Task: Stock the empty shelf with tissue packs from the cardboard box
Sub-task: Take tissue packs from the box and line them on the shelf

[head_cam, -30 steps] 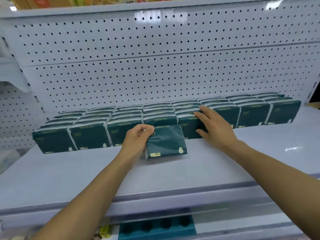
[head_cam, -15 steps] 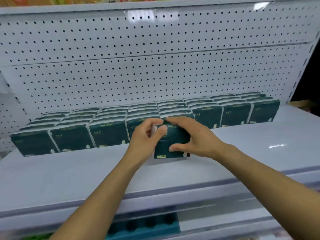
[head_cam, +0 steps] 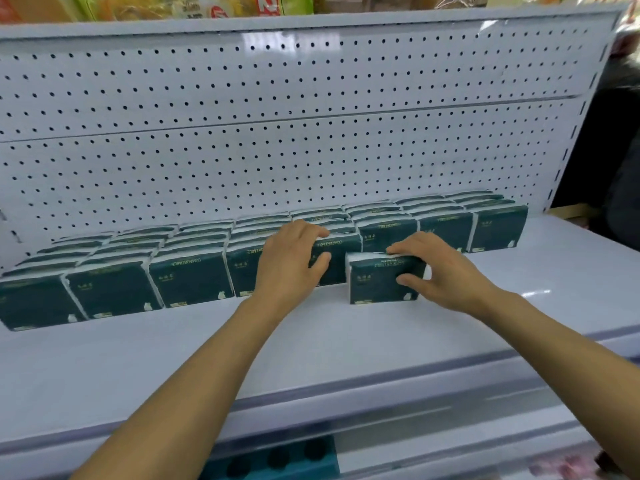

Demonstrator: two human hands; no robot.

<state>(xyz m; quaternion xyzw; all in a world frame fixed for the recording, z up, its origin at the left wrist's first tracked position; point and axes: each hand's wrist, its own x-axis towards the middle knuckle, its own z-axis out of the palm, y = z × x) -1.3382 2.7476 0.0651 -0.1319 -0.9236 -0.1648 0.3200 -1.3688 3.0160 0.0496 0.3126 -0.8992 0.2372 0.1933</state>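
Dark green tissue packs stand in several rows along the back of the white shelf, against the pegboard. One more tissue pack stands upright in front of the row, right of centre. My right hand holds this pack, fingers over its top edge and thumb on its front face. My left hand grips a pack in the front row just to the left, fingers over its top and thumb on its front. The cardboard box is out of view.
A white pegboard back panel rises behind the packs. Packaged goods sit on the shelf above. A teal tray with round holes lies on the shelf below. The shelf's right end is bare.
The loose pack has gone from lying tilted in my left hand to standing upright under my right hand, further right. My left hand let it go and moved onto the front row.
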